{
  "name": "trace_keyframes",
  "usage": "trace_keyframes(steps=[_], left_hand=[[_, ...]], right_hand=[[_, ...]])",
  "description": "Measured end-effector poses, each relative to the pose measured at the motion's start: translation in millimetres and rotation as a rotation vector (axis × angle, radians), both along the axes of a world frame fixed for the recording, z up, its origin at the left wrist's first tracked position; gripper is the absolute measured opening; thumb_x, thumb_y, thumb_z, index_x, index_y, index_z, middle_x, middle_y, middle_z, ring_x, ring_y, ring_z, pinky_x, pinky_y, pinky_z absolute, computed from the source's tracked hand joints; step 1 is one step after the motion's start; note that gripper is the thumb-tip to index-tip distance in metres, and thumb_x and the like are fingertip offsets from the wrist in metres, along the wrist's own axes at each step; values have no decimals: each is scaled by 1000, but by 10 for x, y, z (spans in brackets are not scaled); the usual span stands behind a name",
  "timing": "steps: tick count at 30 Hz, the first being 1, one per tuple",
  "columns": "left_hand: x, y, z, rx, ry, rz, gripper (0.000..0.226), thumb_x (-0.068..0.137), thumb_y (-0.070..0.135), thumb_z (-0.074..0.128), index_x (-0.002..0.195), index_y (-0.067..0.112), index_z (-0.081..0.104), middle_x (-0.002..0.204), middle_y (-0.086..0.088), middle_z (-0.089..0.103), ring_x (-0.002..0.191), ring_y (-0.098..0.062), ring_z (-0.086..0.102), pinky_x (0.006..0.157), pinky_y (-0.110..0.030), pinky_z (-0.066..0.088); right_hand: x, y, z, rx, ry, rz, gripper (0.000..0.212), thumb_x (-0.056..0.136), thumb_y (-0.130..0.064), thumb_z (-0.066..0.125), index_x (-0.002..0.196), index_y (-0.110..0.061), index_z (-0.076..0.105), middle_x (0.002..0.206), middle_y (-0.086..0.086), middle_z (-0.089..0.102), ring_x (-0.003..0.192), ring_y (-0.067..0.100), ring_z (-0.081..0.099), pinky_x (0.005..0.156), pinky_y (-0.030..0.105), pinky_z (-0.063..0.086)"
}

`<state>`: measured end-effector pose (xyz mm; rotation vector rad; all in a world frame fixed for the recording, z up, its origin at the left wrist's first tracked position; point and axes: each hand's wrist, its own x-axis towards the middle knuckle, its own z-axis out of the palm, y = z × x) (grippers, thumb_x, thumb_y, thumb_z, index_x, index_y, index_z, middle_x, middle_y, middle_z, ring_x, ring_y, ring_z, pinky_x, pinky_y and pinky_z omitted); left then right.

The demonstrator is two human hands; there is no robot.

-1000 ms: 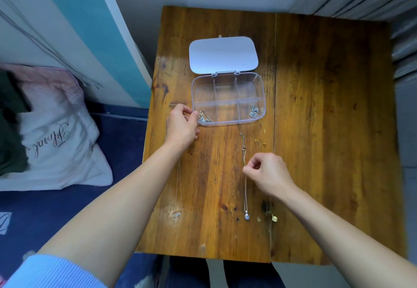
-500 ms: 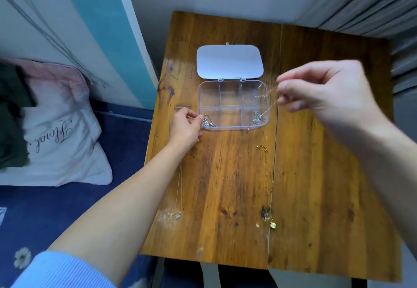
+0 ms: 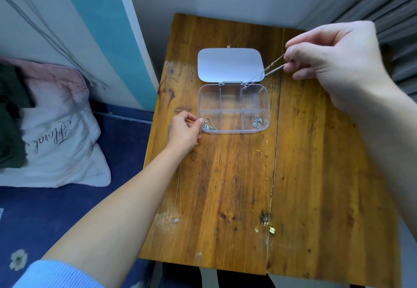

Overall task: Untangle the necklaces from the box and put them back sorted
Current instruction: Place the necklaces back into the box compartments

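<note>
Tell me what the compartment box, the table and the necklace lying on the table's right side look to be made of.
Compartment box: clear hard plastic, since the wood shows through its walls; its open lid looks frosted. Table: varnished wood, with visible grain, knots and a glossy sheen. Gold chain necklace: thin yellow metal links with a small pendant, probably gold-toned; real gold cannot be told.

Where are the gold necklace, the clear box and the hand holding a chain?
gold necklace (image 3: 266, 181), head view, mid-chain on the table.
clear box (image 3: 267, 107), head view, right wall.
right hand (image 3: 334, 62), head view, back of hand.
</note>
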<state>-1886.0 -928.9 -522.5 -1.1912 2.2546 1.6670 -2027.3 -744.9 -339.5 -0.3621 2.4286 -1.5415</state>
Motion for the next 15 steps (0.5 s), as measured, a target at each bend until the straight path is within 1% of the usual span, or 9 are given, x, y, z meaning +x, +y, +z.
trace_keyframes(steps=[3,5,9,15], left_hand=[[2,-11,-10,3,3,-7,15,93,26,62,100,14,59,86,-8,68,65,-13,69,48,-20,52],[3,-17,-17,3,8,-11,14,93,27,62,99,14,59,86,-8,69,66,-14,69,49,-22,53],[8,-28,-23,12,9,-8,14,93,27,63,97,15,59,85,-9,69,65,-15,69,49,-23,55],[18,-21,-10,23,4,-5,14,92,28,63,98,15,59,84,-10,69,68,-18,70,51,-25,56]], right_hand=[[-29,-4,-172,40,-15,-25,6,80,-5,67,84,-5,73,74,18,69,65,18,72,55,23,57],[-54,2,-246,46,-22,-38,6,81,-6,68,84,-5,73,74,17,69,65,17,72,55,22,57],[-92,4,-324,71,-32,-51,7,82,-6,68,87,-5,73,75,13,70,69,19,73,60,25,58],[-154,8,-282,-25,8,-103,9,76,-8,69,83,-8,74,70,11,69,65,19,73,57,25,57]])
